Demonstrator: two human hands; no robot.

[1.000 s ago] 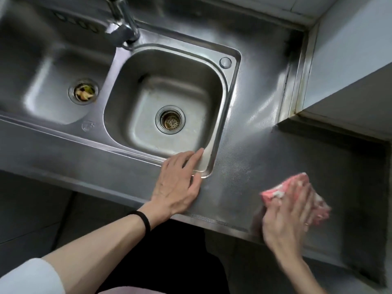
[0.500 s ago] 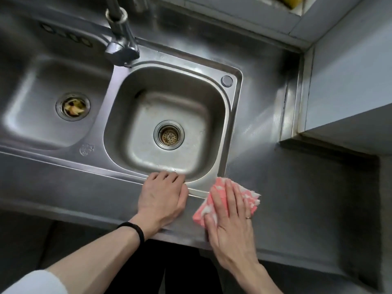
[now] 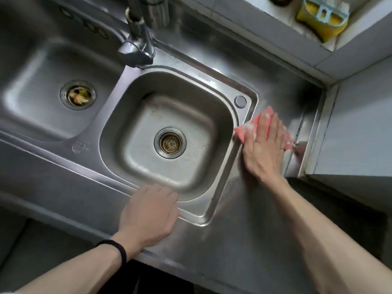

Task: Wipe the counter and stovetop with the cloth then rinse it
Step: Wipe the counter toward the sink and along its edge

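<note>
Cloth [image 3: 246, 130]: pink with white marks, lying flat on the counter [image 3: 254, 230], its near-left corner touching the sink [image 3: 222, 209] rim.

Right hand [image 3: 263, 147]: you are pressing it flat on the cloth, fingers straight and spread, nothing pinched. The cloth is showing past your fingertips and off both sides of the palm. A thin ring [image 3: 282, 147] is showing on one finger.

Left hand [image 3: 148, 213]: you are bracing it on the sink's front rim, well to the near-left of the cloth. The fingers are dropping over the edge out of sight, so I cannot tell how firmly it is holding. A black band [image 3: 114, 249] is sitting at that wrist.

Step, by my reading: you are wiping the counter strip between sink and side wall. The stovetop is not showing, and the rinse is not yet begun. The next move is calling for even downward pressure and a stroke into the far corner, where the seam may be trapping grime.

Beyond: the tap [image 3: 137, 45] is standing far-left of the cloth, and a yellow sponge [image 3: 322, 15] is resting on the ledge ahead.

Writing: a stamped emblem [image 3: 79, 146] is showing on the sink's front ledge, too blurred to read. Nothing else is lettered.
</note>
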